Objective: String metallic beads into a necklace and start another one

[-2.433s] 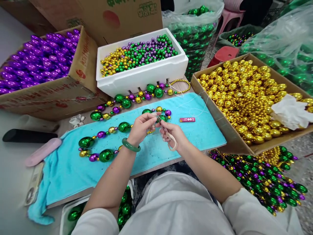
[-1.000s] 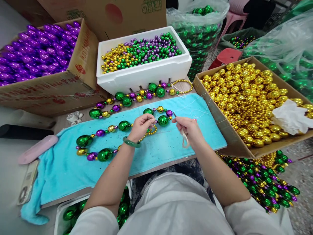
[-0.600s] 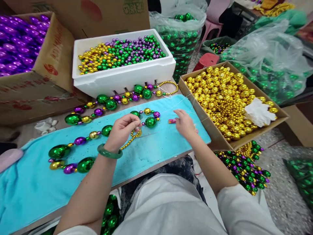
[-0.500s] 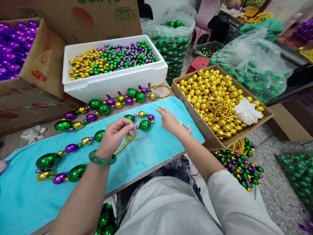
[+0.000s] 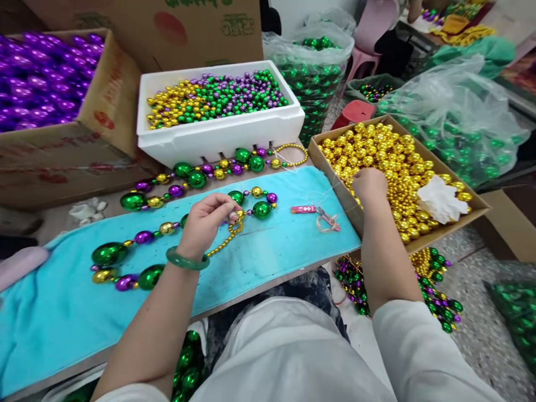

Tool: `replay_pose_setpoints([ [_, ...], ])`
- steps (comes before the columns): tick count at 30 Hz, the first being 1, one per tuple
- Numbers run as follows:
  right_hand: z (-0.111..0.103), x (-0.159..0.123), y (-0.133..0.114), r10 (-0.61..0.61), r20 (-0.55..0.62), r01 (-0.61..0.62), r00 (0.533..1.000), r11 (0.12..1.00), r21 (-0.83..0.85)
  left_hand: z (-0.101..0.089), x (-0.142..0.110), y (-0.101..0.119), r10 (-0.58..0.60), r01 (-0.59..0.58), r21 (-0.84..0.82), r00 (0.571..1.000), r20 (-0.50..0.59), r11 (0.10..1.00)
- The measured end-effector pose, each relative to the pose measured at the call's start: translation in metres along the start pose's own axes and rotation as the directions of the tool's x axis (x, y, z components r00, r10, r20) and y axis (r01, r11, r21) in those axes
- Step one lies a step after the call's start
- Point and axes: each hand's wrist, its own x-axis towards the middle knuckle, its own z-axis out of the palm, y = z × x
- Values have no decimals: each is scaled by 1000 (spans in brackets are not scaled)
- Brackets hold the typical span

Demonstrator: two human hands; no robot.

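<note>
My left hand [image 5: 209, 220], a green bangle on its wrist, is closed in a pinch over the blue towel [image 5: 268, 262]. It grips the end of a bead necklace [image 5: 144, 237] at its thin gold bead strand [image 5: 221, 244]. The necklace's large green, gold and purple beads lie in a loop on the towel, partly hidden behind the hand. My right hand [image 5: 372, 187] is down at the gold beads [image 5: 360, 146] in a shallow cardboard box [image 5: 427, 240]. Its fingers are curled, and their tips are hidden, so what they hold does not show.
A white foam box [image 5: 221, 134] of small mixed beads stands behind a second necklace [image 5: 196, 178]. Purple beads [image 5: 42, 78] fill a carton at left. Small scissors [image 5: 329, 218] and a red-labelled piece [image 5: 304, 209] lie on the towel. Bagged green beads [image 5: 452, 139] stand at right.
My right hand has moved from above the towel, fingers extended, rightward to the gold beads, and its fingers are now curled. My left hand keeps its pinch. The view has shifted slightly left.
</note>
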Motion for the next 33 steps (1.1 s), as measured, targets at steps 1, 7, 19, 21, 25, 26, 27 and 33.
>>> replay_pose_setpoints([
  [1, -3, 0, -3, 3, -54, -3, 999, 1000, -17, 0, 0, 1, -3, 3, -14, 1000, 1, 1000],
  [7, 48, -45, -99, -277, 138, 205, 951, 899, 387, -4, 0, 10, 4, -4, -18, 1000, 3, 1000],
  [19, 109, -118, -203, -562, 634, -309, 531, 567, 763, -25, -6, 39, 77, -81, -23, 986, -149, 996],
  [21, 107, -119, -204, -566, 629, -274, 533, 588, 761, -25, -5, 39, 74, -90, -78, 979, -190, 993],
  [25, 104, -123, -205, -564, 633, -332, 530, 549, 767, -21, -4, 36, 83, -131, -191, 967, -240, 973],
  [26, 103, -123, -204, -553, 636, -376, 538, 518, 768, -20, -4, 35, 84, -139, -213, 966, -246, 967],
  [27, 103, -124, -202, -544, 638, -413, 546, 487, 769, -20, -5, 35, 84, -143, -231, 965, -249, 962],
  [33, 106, -130, -196, -519, 591, -312, 618, 528, 790, -19, -8, 31, 60, -124, -282, 972, -226, 951],
])
